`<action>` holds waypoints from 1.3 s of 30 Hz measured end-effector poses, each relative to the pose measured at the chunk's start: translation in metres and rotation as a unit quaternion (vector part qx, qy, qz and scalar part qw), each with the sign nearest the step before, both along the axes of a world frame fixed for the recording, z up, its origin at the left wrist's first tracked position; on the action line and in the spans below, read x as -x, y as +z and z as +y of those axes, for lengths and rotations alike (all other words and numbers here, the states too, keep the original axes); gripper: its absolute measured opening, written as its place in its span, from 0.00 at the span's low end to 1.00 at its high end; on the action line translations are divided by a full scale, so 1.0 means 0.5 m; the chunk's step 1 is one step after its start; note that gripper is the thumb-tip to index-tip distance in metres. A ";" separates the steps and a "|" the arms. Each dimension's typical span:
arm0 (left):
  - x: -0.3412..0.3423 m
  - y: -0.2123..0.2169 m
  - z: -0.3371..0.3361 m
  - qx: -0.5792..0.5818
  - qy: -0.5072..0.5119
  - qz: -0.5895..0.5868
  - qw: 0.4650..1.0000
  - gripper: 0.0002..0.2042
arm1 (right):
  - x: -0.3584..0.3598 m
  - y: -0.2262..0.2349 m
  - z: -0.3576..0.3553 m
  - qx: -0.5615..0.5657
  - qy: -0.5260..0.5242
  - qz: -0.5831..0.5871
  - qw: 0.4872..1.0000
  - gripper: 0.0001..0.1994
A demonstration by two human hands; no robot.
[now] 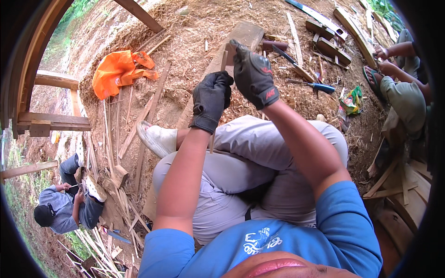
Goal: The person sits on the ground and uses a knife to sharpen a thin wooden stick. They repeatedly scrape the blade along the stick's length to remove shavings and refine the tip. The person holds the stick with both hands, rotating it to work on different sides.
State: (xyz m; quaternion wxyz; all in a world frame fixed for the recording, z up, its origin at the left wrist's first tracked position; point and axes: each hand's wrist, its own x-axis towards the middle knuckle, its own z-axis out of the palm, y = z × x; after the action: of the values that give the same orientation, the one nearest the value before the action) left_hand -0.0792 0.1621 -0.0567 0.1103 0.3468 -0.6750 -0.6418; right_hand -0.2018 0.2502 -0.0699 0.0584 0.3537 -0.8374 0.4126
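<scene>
My left hand (212,99), in a black work glove, is closed around a thin wooden strip (224,61). The strip's upper end stands above the fist, and its lower end shows below the wrist. My right hand (254,76), gloved alike, is raised just right of it, with its fingers pinched on a flat brown piece (230,54) beside the strip. What that piece is, I cannot make out. Beyond both hands a wide wooden plank (246,33) lies on the shavings-covered ground, partly hidden by my gloves.
An orange cloth or bag (113,72) lies at left among loose wood strips. At far right are wooden hand planes (333,50), a saw (317,18) and a blue-handled tool (323,87). One person (403,92) sits at right, another (65,208) at left near a wooden frame (55,118).
</scene>
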 end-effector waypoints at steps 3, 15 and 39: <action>0.006 0.013 0.009 -0.063 0.015 0.000 0.998 0.10 | 0.020 -0.005 0.003 0.012 0.061 -0.010 0.998 0.13; 0.000 0.000 -0.001 -0.014 0.030 0.001 0.999 0.09 | -0.047 -0.042 0.024 0.034 0.076 -0.089 0.993 0.18; -0.021 -0.011 0.004 0.093 -0.107 0.076 0.987 0.19 | -0.021 0.076 0.065 0.301 0.168 -0.486 0.803 0.19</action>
State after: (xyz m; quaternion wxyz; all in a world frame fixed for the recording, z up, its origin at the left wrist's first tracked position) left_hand -0.0688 0.1642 -0.0623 0.1238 0.2116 -0.7547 -0.6085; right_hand -0.1914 0.2826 -0.0321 -0.3230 0.2071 -0.5172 0.7650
